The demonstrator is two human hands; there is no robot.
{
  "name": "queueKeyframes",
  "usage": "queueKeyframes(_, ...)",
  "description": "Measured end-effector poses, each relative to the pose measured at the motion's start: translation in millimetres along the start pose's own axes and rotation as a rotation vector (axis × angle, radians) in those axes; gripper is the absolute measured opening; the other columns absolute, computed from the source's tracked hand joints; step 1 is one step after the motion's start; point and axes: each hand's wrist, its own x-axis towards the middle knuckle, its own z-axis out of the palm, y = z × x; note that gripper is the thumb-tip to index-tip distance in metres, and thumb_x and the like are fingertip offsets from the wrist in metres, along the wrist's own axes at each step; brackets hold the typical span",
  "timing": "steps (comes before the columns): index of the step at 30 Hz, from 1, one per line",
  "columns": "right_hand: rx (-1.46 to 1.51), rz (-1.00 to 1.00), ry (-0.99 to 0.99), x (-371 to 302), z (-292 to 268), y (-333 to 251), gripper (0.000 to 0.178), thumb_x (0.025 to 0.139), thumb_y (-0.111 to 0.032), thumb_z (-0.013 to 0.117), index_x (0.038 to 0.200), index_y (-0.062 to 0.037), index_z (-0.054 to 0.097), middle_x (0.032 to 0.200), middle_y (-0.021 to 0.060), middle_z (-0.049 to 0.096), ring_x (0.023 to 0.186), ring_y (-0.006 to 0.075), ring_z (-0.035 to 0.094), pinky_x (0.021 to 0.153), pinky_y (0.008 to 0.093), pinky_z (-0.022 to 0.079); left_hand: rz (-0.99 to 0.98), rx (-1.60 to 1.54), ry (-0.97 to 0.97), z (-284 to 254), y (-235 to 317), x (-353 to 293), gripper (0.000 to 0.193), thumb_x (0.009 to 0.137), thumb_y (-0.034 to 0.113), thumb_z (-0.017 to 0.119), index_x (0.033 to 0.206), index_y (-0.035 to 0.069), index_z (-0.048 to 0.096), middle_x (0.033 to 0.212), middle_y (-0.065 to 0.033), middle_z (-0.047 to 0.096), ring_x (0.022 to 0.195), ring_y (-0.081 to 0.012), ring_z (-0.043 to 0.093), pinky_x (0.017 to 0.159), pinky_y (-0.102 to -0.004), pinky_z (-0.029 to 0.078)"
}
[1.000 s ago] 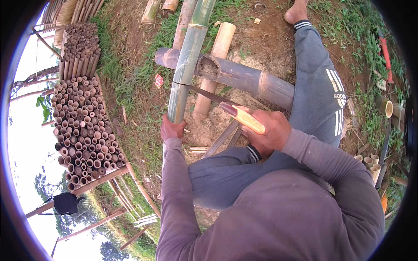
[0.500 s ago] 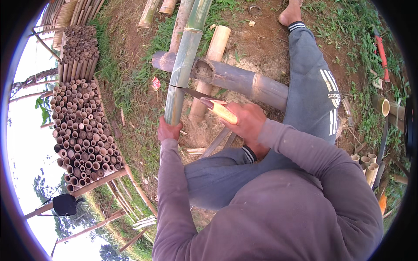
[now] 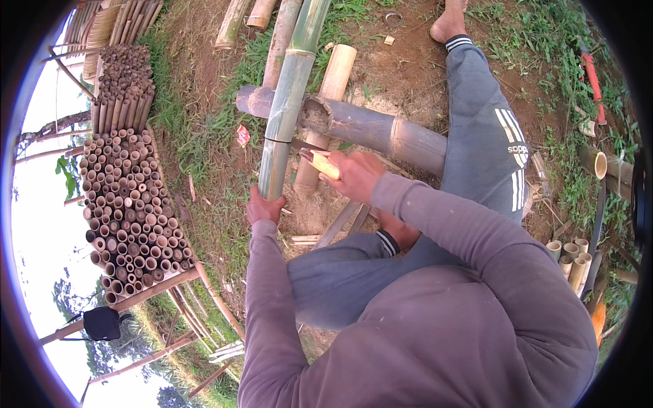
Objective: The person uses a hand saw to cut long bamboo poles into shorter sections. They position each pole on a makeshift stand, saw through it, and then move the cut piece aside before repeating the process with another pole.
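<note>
A green bamboo pole (image 3: 290, 95) slants from the top of the view toward me and lies across a thick dark bamboo log (image 3: 367, 130). My left hand (image 3: 264, 206) is closed round the pole's near end, thumb on its right side. In my right hand (image 3: 357, 177) is the pale wooden handle of a hand saw (image 3: 322, 164). The saw's dark blade sits in a cut across the pole, a little beyond my left hand. Much of the blade is hidden within and behind the pole. A dark line marks the cut on the pole's upper side.
My bent legs frame the log. A pale bamboo length (image 3: 338, 71) passes under it. Stacked cut bamboo tubes (image 3: 132, 211) fill the left side. Short bamboo pieces (image 3: 575, 264), a long blade (image 3: 598, 211) and a red-handled tool (image 3: 594, 88) lie at the right.
My right hand has pushed the saw leftward, bringing its handle closer to the pole. Less of the blade shows, and the cut line looks darker. My left hand keeps its hold.
</note>
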Motion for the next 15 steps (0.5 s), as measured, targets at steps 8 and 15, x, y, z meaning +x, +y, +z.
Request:
queueKeyframes(8,0.288,0.225,0.097,-57.1,-32.3,69.3,0.034,0.092,-0.035,0.08,0.102,-0.0045,0.068,0.08,0.019,0.072,0.076,0.0401,0.072,0.073,0.0479,0.057,0.053,-0.032,-0.062,8.2,-5.6,-1.0,0.088,0.067,0.044,0.086,0.141,0.007,0.055,0.112,-0.0288,0.074,0.106,-0.0459,0.072,0.094,-0.0522,0.057)
queueKeyframes(15,0.003,-0.285,0.339,-32.2,-50.7,25.0,0.057,0.093,-0.026,0.081,0.14,-0.003,0.058,0.13,0.0188,0.062,0.114,0.0326,0.065,0.092,0.0408,0.055,0.101,-0.223,-0.079,-82.5,-18.1,-54.3,0.091,0.063,0.045,0.088,0.14,0.007,0.059,0.11,-0.0247,0.076,0.105,-0.043,0.073,0.094,-0.0485,0.058)
